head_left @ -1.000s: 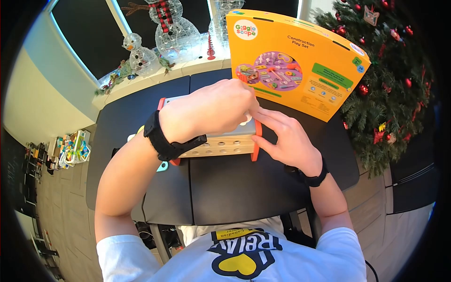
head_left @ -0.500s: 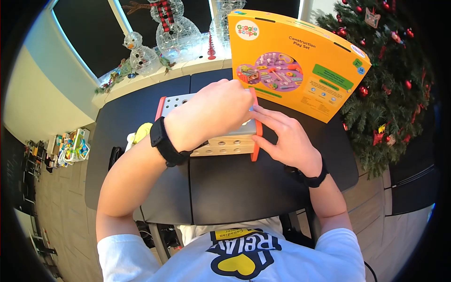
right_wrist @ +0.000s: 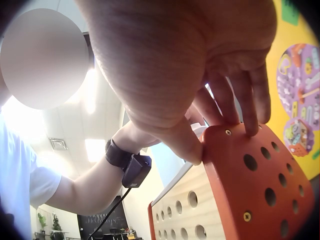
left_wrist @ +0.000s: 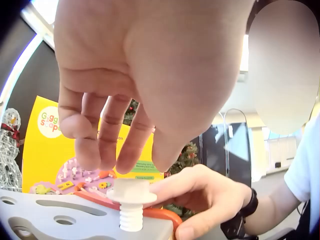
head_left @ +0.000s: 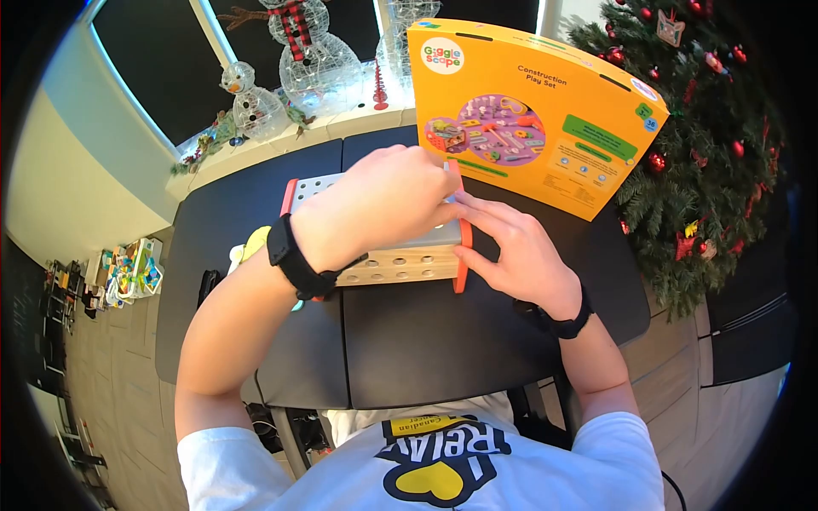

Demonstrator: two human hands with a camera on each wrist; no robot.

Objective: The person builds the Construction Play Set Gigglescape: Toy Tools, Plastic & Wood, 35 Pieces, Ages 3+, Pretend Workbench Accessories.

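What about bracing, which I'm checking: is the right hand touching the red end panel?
Touching: the right wrist view shows its fingers resting atop the red end panel.

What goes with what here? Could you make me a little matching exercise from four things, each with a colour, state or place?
1. White screw
2. Play set box
3. End panel
4. Right hand

A. Orange-red
B. With fingers on the toy bench
C. Upright, threads showing
D. Mostly yellow

Pairs: 1-C, 2-D, 3-A, 4-B
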